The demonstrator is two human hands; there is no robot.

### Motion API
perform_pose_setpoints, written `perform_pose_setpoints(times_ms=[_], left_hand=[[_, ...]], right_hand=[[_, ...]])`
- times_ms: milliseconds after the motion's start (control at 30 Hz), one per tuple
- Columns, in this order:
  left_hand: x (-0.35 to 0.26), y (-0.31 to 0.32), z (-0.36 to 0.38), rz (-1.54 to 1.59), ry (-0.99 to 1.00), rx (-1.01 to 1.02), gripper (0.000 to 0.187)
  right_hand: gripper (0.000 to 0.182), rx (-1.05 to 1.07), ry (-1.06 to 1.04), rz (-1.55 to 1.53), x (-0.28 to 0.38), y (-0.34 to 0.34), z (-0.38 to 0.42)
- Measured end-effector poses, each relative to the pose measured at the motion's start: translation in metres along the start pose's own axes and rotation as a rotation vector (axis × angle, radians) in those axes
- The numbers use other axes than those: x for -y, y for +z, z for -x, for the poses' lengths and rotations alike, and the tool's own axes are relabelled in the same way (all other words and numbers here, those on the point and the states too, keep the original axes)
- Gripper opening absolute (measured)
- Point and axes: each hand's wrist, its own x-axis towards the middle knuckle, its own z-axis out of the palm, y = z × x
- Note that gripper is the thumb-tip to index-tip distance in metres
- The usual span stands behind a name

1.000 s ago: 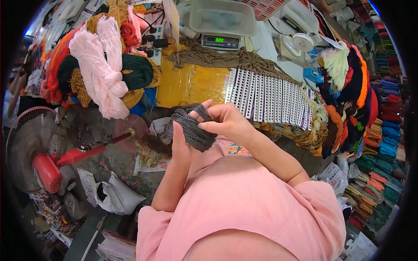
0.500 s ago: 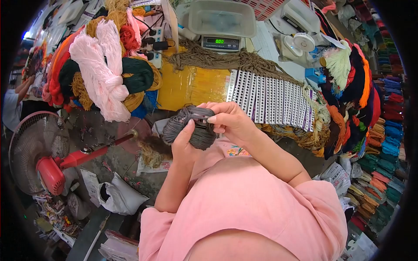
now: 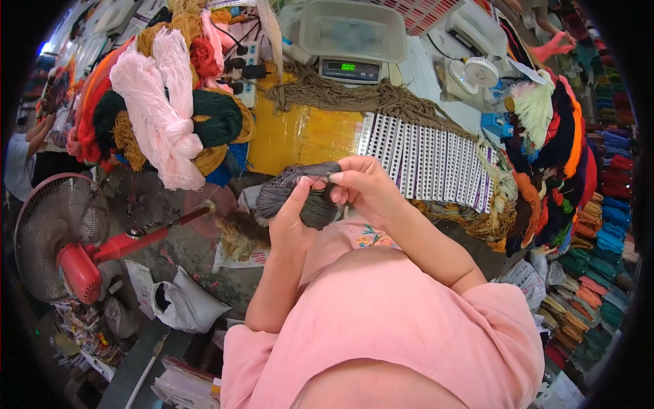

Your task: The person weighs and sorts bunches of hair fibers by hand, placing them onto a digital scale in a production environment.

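Note:
A bundle of dark grey yarn (image 3: pixel 276 194) is held up in front of my body, near the table's front edge. My left hand (image 3: pixel 294 211) is wrapped around its lower side, thumb pointing up across the strands. At the bundle's right side my right hand (image 3: pixel 361 184) pinches with thumb and forefinger, by the upper strands; whatever small piece lies between the fingertips is too small to make out. Behind the yarn lies a yellow taped surface (image 3: pixel 293 133). A row of white cards with dark holes (image 3: pixel 426 160) lies to the right.
Brown yarn (image 3: pixel 340 95) stretches across the table before a digital scale (image 3: pixel 351 70) bearing a clear plastic tub (image 3: pixel 354 31). Pink skeins (image 3: pixel 160 109) hang at the left, above a red fan (image 3: pixel 82 255). Colourful skeins (image 3: pixel 545 150) hang at the right. Another person (image 3: pixel 24 160) is at far left.
My right-hand fingers have shifted slightly along the bundle's upper right, and my left thumb has moved a little to the right. The grey yarn has turned slightly.

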Motion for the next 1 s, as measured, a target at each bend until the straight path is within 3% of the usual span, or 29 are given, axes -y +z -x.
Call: perform_pose_setpoints(times_ms=[67,100,133,167,233,267,400,467,533,567,600,633,700,767,800,833,933,967,1000], left_hand=[[-0.004,0.000,-0.004,0.132,-0.018,0.061,0.010],[-0.006,-0.002,-0.004,0.187,0.022,0.053,0.012],[-0.011,-0.008,-0.007,0.239,0.042,0.170,0.015],[-0.019,-0.017,-0.008,0.449,0.006,0.205,0.015],[-0.043,-0.040,-0.010,0.681,0.047,0.297,0.012],[-0.057,-0.060,-0.009,0.738,0.104,0.276,0.013],[-0.107,-0.181,0.010,0.799,0.210,0.050,0.017],[-0.123,-0.240,0.033,0.721,0.402,-0.266,0.017],[-0.138,-0.270,0.054,0.514,0.575,-0.701,0.017],[-0.150,-0.318,0.074,0.531,0.550,-0.445,0.019],[-0.165,-0.343,0.088,0.201,0.593,-0.810,0.011],[-0.164,-0.385,0.094,0.210,0.595,-0.810,0.011],[-0.235,-0.505,0.161,0.388,0.700,-0.767,0.005],[-0.183,-0.465,0.168,0.484,0.756,-0.743,0.004],[-0.199,-0.409,0.154,0.306,0.977,-1.286,0.008],[-0.193,-0.410,0.154,0.313,0.976,-1.285,0.008],[-0.168,-0.423,0.162,0.050,0.940,-1.268,0.016],[-0.143,-0.352,0.138,0.201,0.843,-1.169,0.022],[-0.122,-0.354,0.132,0.144,0.766,-1.054,0.022]], right_hand=[[0.009,0.017,0.048,-0.129,0.004,0.003,-0.003],[0.007,0.101,0.183,-0.191,0.005,0.002,-0.003],[0.005,0.184,0.319,-0.254,0.006,0.002,-0.004],[0.003,0.259,0.370,-0.291,0.004,-0.001,-0.003],[0.002,0.285,0.387,-0.005,0.020,-0.014,-0.003],[0.003,0.174,0.381,0.012,0.030,-0.027,-0.005],[0.006,-0.195,0.155,-0.010,0.079,-0.111,-0.023],[0.007,-0.353,0.059,-0.163,0.106,-0.156,-0.033],[0.009,-0.355,-0.060,-0.093,0.135,-0.208,-0.042],[0.006,-0.489,-0.140,-0.048,0.149,-0.217,-0.044],[0.006,-0.620,-0.221,-0.001,0.164,-0.224,-0.047],[0.007,-0.641,-0.309,0.017,0.182,-0.243,-0.049],[0.013,-0.685,-0.423,0.014,0.227,-0.275,-0.047],[0.011,-0.815,-0.573,-0.004,0.254,-0.272,-0.038],[0.011,-0.853,-0.624,0.019,0.265,-0.271,-0.035],[0.008,-0.868,-0.660,0.085,0.266,-0.258,-0.033],[0.007,-0.613,-0.558,0.561,0.243,-0.230,-0.043],[0.008,-0.589,-0.389,0.733,0.224,-0.193,-0.046],[0.011,-0.469,-0.213,0.736,0.205,-0.164,-0.049]])
